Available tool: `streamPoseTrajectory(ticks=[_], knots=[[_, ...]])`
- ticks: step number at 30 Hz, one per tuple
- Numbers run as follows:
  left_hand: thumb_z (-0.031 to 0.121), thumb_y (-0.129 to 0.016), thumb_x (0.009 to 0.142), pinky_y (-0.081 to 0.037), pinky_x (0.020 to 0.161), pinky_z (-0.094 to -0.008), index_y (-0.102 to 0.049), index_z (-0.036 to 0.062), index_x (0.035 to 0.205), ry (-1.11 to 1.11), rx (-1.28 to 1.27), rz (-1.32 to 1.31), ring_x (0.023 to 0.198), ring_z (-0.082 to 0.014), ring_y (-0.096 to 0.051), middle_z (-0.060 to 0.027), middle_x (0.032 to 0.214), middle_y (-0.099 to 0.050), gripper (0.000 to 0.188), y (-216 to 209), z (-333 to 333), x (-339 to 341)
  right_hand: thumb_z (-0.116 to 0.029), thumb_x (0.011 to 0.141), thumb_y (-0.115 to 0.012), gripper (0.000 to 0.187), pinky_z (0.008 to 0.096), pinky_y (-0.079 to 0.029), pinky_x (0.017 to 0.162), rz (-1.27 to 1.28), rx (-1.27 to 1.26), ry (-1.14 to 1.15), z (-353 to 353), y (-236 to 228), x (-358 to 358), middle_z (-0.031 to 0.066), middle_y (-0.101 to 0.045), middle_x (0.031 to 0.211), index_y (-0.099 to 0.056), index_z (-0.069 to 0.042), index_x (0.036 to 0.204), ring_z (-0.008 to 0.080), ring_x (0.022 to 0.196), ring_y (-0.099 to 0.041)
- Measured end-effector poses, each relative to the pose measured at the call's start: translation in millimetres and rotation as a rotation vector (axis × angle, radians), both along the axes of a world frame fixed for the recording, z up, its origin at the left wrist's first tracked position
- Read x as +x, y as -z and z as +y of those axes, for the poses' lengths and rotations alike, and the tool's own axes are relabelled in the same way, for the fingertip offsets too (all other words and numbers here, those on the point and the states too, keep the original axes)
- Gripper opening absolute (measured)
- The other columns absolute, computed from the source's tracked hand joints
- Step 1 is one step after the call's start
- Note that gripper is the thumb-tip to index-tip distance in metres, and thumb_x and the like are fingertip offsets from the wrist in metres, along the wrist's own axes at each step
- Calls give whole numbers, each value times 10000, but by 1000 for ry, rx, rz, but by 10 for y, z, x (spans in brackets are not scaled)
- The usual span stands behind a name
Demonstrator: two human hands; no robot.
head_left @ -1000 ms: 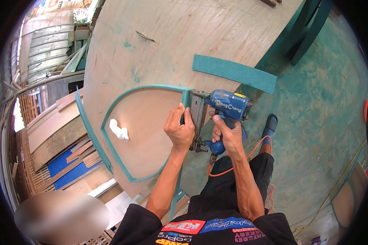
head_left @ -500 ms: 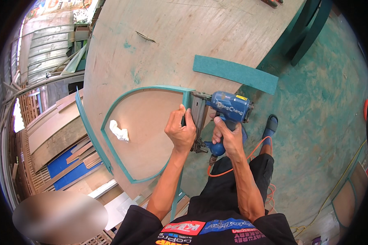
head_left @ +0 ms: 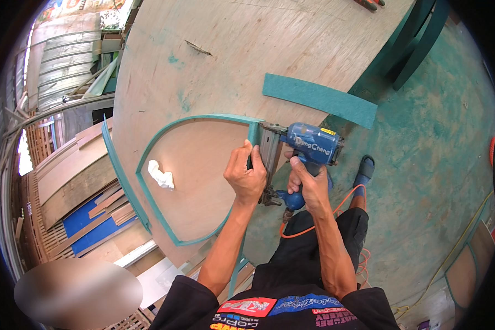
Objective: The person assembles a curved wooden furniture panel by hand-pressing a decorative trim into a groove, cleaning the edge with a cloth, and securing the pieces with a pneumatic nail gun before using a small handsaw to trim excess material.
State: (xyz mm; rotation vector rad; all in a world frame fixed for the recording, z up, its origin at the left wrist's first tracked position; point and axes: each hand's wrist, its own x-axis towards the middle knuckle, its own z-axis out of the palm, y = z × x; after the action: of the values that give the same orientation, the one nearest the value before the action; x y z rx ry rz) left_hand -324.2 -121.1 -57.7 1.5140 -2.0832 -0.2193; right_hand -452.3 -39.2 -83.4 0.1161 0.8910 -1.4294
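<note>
My right hand (head_left: 307, 181) is wrapped round the handle of a blue nail gun (head_left: 313, 142). The gun's nose meets the corner of a teal curved frame (head_left: 155, 139) lying on the wooden tabletop, and its grey magazine (head_left: 268, 151) runs along the frame's straight side. My left hand (head_left: 246, 173) pinches that straight teal strip (head_left: 252, 132) between thumb and fingers, just left of the magazine. A crumpled white piece (head_left: 160, 175), perhaps tissue or cloth, lies inside the frame.
A teal curved strip (head_left: 320, 100) lies beyond the gun at the plywood table's (head_left: 225, 71) edge. Red-handled pliers (head_left: 367, 4) rest at the far edge. An orange air hose (head_left: 308, 235) loops past my legs. Wood offcuts (head_left: 85, 187) are piled at left; teal boards (head_left: 421, 47) stand far right.
Almost nothing differs. The whole view has shifted slightly, while both hands and the nail gun keep their places against the frame.
</note>
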Motion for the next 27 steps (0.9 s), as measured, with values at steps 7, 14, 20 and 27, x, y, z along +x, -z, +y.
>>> streamPoseTrajectory(ticks=[7,14,20,27], knots=[[-33,-751,861,-522,665,-399,-710,-39,972,10,-7,9,727,-322,-677,-173,830,-680,118,21,-19,11,-255,963,-770,284,278,-460,503,-21,28,-8,11,30,0,-14,-531,654,-665,1,1027,87,525,-504],[-7,-759,872,-523,667,-384,-702,-33,954,12,4,-18,734,-307,-680,-169,846,-690,103,30,-47,84,-262,1009,-705,324,295,-470,529,-97,4,66,202,-58,-74,-8,-500,655,-651,19,1161,106,540,-508],[12,-772,879,-543,717,-374,-734,-21,1088,16,-8,-18,790,-293,-702,-167,911,-723,215,51,7,112,-267,1020,-686,344,315,-481,541,-115,12,17,516,70,-323,0,-477,640,-651,20,1207,123,542,-505],[2,-799,842,-571,803,-395,-702,17,1301,18,-9,-242,926,-323,-723,-170,1041,-747,470,3,475,384,-283,1035,-659,369,317,-484,526,-171,33,-61,656,116,-277,-4,-471,650,-626,30,1229,116,538,-495]])
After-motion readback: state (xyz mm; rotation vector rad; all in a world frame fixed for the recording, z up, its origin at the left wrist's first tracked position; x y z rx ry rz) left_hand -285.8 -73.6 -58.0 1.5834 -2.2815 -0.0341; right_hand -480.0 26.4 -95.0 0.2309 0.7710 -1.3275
